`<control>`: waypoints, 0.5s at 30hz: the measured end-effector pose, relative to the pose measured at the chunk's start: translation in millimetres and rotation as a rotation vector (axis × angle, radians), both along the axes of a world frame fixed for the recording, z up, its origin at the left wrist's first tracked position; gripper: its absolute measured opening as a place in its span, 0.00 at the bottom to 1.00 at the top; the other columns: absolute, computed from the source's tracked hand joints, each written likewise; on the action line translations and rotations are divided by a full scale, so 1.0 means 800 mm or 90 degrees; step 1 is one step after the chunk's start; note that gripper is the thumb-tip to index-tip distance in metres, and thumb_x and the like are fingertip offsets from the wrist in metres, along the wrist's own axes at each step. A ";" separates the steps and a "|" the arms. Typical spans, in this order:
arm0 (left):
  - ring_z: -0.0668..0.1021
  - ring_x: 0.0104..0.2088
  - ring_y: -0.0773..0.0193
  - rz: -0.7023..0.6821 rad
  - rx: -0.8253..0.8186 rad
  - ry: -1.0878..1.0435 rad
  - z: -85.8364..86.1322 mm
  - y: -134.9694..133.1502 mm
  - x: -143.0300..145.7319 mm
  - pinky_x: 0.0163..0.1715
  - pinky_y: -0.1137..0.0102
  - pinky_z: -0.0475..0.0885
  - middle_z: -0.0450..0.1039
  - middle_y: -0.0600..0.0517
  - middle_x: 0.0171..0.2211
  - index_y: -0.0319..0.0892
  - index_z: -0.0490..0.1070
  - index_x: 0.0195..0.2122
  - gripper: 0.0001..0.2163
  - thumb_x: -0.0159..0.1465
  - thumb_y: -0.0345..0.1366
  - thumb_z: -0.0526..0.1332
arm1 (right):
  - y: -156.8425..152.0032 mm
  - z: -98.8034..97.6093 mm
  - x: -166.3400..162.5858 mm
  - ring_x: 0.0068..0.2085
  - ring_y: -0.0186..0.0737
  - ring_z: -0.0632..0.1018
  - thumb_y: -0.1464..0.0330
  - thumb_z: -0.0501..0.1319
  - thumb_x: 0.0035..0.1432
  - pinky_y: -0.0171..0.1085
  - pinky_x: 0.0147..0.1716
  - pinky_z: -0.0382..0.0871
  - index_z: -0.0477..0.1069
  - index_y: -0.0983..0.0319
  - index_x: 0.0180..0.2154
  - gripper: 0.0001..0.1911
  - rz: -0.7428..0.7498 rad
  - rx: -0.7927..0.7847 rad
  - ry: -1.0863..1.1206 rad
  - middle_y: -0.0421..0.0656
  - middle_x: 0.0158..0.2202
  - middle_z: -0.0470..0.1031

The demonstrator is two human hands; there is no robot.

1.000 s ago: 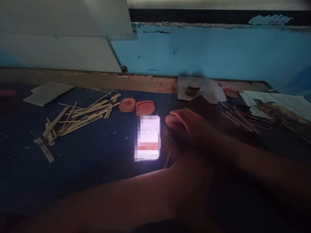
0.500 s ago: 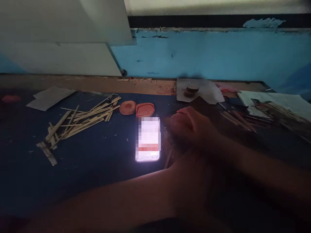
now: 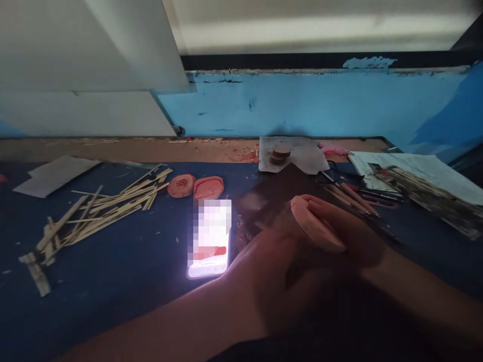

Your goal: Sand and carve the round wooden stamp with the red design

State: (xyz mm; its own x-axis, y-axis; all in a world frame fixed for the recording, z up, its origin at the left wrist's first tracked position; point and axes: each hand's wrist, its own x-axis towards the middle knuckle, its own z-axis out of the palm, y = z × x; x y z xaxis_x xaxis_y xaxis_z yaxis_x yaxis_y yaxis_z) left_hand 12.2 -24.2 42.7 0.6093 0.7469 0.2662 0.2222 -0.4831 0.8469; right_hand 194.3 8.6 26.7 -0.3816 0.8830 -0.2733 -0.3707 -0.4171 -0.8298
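Note:
My right hand (image 3: 347, 226) is closed around a flat, rounded pinkish piece (image 3: 317, 229), tilted with its edge showing. Close beside it on the left is my left hand (image 3: 271, 266), its fingers lost in shadow against the piece; I cannot tell whether they touch it. Beyond both hands lies a dark brown sheet (image 3: 281, 193) on the dark blue surface. A phone with a lit screen (image 3: 209, 241) lies left of my left hand. Behind the phone are a round pinkish disc (image 3: 181, 186) with a small flower-like pattern and a second pinkish piece (image 3: 209, 188) with carved lines.
Several thin wooden sticks (image 3: 113, 203) are scattered at the left, near a folded paper (image 3: 56, 173). Two stacked brown discs (image 3: 281, 153) rest on white paper (image 3: 309, 151) by the blue wall. Wooden-handled tools (image 3: 356, 198) and a bundle of sticks (image 3: 433, 201) lie at the right.
My view has shifted right and tilted up. My right hand has turned and drawn lower, so the pinkish piece now shows edge-on, and the brown sheet is less covered.

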 end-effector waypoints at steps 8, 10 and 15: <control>0.83 0.39 0.61 0.051 -0.148 -0.006 0.009 0.000 -0.010 0.35 0.71 0.77 0.81 0.56 0.41 0.50 0.74 0.51 0.11 0.70 0.44 0.63 | 0.004 -0.016 0.017 0.36 0.40 0.81 0.59 0.65 0.63 0.37 0.35 0.80 0.73 0.54 0.41 0.08 -0.026 0.135 -0.149 0.40 0.36 0.77; 0.82 0.42 0.59 0.057 -0.157 -0.014 0.004 -0.001 -0.010 0.38 0.69 0.77 0.81 0.55 0.44 0.50 0.73 0.53 0.13 0.70 0.45 0.63 | -0.001 -0.017 0.014 0.36 0.38 0.80 0.59 0.66 0.63 0.36 0.34 0.79 0.73 0.54 0.43 0.09 -0.061 0.138 -0.152 0.39 0.37 0.77; 0.80 0.42 0.60 0.074 -0.168 0.000 -0.001 -0.002 -0.007 0.44 0.65 0.76 0.80 0.53 0.43 0.47 0.73 0.50 0.12 0.72 0.47 0.60 | -0.005 -0.015 0.012 0.37 0.39 0.80 0.60 0.66 0.63 0.38 0.37 0.78 0.72 0.54 0.45 0.10 -0.072 0.179 -0.117 0.40 0.39 0.78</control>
State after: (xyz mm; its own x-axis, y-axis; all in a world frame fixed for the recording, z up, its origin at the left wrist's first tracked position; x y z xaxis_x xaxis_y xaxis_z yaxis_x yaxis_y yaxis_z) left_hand 6.5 -26.1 41.7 0.5153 0.8553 0.0539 0.2626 -0.2174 0.9401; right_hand 203.9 4.9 14.9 -0.2441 0.9673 -0.0689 -0.2350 -0.1279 -0.9635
